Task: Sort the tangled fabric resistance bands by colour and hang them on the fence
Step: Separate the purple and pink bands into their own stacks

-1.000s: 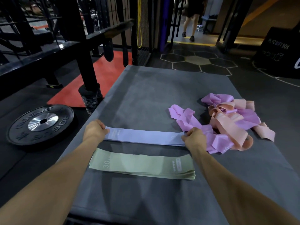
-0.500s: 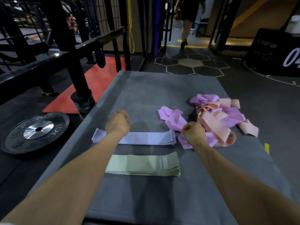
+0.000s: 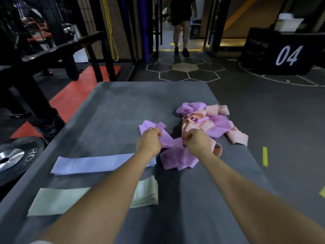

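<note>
A tangle of pink-purple bands [image 3: 177, 156] and peach bands [image 3: 237, 136] lies on the grey mat [image 3: 114, 111] right of centre. My left hand [image 3: 149, 140] pinches a purple band at the tangle's left side. My right hand [image 3: 197, 140] grips the tangle's middle, fingers curled into purple and peach fabric. A flat lilac band [image 3: 91, 163] lies to the left under my left forearm. Nearer me, a flat pale green band [image 3: 58, 199] lies parallel to it, partly hidden by the same arm. The black fence rail [image 3: 61, 48] runs along the left.
A black weight plate [image 3: 15, 157] lies on the floor at the left, beside a red floor mat [image 3: 73, 95]. A black box marked 04 [image 3: 281, 53] stands at the far right. A person [image 3: 182, 23] stands in the doorway beyond the mat.
Both hands left the lilac band and moved forward and right to the tangle, where they now hold purple fabric. The lilac and green bands stay flat.
</note>
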`<state>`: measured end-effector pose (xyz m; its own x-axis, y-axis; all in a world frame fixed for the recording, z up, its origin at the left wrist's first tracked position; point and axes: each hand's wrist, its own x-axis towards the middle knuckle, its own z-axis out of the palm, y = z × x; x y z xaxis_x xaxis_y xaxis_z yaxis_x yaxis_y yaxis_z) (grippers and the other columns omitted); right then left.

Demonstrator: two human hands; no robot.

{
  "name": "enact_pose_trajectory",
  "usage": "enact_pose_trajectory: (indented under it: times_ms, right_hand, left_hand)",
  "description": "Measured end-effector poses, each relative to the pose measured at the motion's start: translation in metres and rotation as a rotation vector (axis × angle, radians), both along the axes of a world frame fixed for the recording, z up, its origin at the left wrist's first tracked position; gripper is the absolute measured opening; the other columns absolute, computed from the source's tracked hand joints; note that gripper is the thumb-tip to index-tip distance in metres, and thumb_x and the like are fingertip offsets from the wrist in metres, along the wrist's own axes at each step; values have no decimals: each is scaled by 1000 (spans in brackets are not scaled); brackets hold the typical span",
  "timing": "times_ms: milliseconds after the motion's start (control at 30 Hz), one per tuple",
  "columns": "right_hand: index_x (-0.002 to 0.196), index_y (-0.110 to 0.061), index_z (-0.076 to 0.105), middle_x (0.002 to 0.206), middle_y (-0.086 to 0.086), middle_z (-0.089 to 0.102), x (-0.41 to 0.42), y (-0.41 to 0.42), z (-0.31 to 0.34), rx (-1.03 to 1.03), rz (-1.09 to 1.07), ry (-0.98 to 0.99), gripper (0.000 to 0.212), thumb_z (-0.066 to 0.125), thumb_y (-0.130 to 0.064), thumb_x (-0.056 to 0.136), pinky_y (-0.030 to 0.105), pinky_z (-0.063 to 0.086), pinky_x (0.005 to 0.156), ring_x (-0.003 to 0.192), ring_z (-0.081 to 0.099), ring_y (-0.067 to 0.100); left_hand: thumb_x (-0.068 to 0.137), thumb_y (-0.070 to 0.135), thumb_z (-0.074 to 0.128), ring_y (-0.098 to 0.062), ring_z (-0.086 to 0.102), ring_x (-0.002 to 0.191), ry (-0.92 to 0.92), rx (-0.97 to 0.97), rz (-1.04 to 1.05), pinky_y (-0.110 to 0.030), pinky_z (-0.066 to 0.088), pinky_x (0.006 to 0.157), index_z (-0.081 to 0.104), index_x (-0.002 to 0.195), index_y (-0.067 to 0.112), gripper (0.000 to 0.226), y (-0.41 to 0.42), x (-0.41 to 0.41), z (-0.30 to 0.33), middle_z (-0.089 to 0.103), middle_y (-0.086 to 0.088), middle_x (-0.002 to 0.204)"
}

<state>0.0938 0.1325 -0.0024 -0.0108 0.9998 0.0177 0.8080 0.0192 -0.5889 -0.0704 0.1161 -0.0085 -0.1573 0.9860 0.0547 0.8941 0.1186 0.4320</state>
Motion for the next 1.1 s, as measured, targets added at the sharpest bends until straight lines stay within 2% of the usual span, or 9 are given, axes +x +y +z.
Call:
enact_pose_trajectory:
  times_ms: [233,300,433,500,633,767,867,967,1100]
  right_hand:
    - [101,-15,65,105,7,66,7,14,-6,-36,-8,1,18,55,-20,88,30,45,83,100,60,27]
    - [103,-14,65,106,8,65,9,14,-3,-51,-1,7,19,54,-19,89,30,44,84,103,60,27]
    - [97,-15,66,102,8,67,8,15,4,-53,17,56,15,57,-19,87,33,48,85,99,61,27]
    - [96,-14,66,98,7,68,7,14,11,-36,38,65,15,56,-20,88,34,52,83,94,63,27]
    - [99,-3,61,88,9,62,2,6,37,25,134,-2,15,51,-11,92,30,40,63,78,55,27]
    - [94,-3,61,80,6,58,2,-7,62,101,173,239,14,66,-10,83,20,35,55,75,52,21]
    - [112,-6,57,95,5,61,6,-18,83,143,194,364,35,71,-10,80,20,37,60,83,54,17]
    - [131,-4,45,111,14,59,14,-28,100,132,161,471,54,68,-4,82,10,36,63,87,51,15]
    - [130,-7,47,119,11,60,22,-42,104,26,201,416,52,67,-3,83,21,41,78,94,54,17]
  left_hand:
    - [90,16,46,-29,51,113,217,-71,42,-31,36,92,57,114,27,28,13,9,-20,57,-6,120]
    - [90,17,47,-33,53,108,192,-81,76,-31,38,86,60,112,27,27,14,7,-20,60,-8,115]
    - [88,21,58,-37,59,95,-152,-89,77,-29,43,75,63,82,22,8,19,0,-4,64,-14,100]
    - [87,16,60,-31,58,85,-261,-41,13,-25,39,70,65,82,16,7,21,-2,14,63,-15,91]
    - [90,16,61,-18,39,72,-421,38,-91,-27,32,58,51,68,19,24,20,3,57,46,-2,68]
    - [89,17,62,-16,43,74,-613,132,-137,-27,37,68,59,82,16,8,10,13,98,55,-3,80]
    - [91,15,59,-13,46,74,-751,140,-190,-26,38,67,59,77,20,15,-3,23,122,56,-3,81]
    - [94,18,56,-12,47,67,-880,153,-210,-26,38,65,58,69,18,24,-20,34,138,58,3,67]
    - [97,17,50,-12,55,62,-1065,114,-229,-25,45,71,59,66,13,33,-41,46,145,64,7,55]
